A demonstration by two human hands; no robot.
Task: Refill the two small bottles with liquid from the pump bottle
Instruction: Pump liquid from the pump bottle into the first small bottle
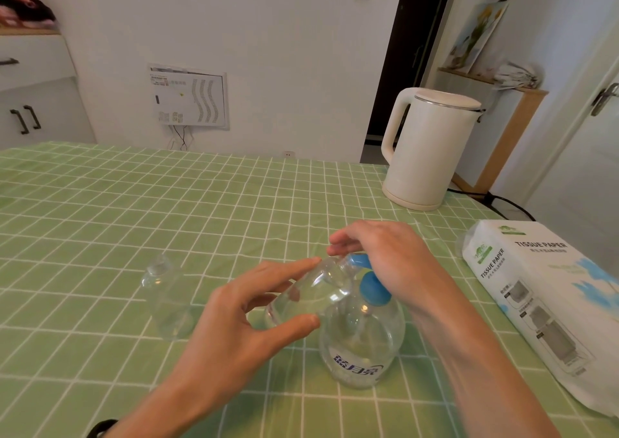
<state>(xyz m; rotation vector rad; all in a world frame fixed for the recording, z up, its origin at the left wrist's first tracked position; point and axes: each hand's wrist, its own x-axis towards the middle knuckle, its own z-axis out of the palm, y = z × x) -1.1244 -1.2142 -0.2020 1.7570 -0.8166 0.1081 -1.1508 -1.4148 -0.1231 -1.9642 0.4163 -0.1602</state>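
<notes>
Pump bottle (pixel 361 347): clear, upright on the near middle of the counter (pixel 100 219), with a blue pump head (pixel 373 290).
Held small bottle (pixel 311 293): clear, tilted, its mouth up against the blue spout.
Left hand (pixel 241 317): fingers and thumb spread wide, curled round the tilted small bottle, gripping its body.
Right hand (pixel 392 256): lies on the pump head, fingers bent down over the spout; thumb hidden.
Second small bottle (pixel 167 300): upright, well left of the pump bottle, untouched.
Kettle (pixel 425 149): white, far right.
Tissue pack (pixel 542 297): right edge.
</notes>
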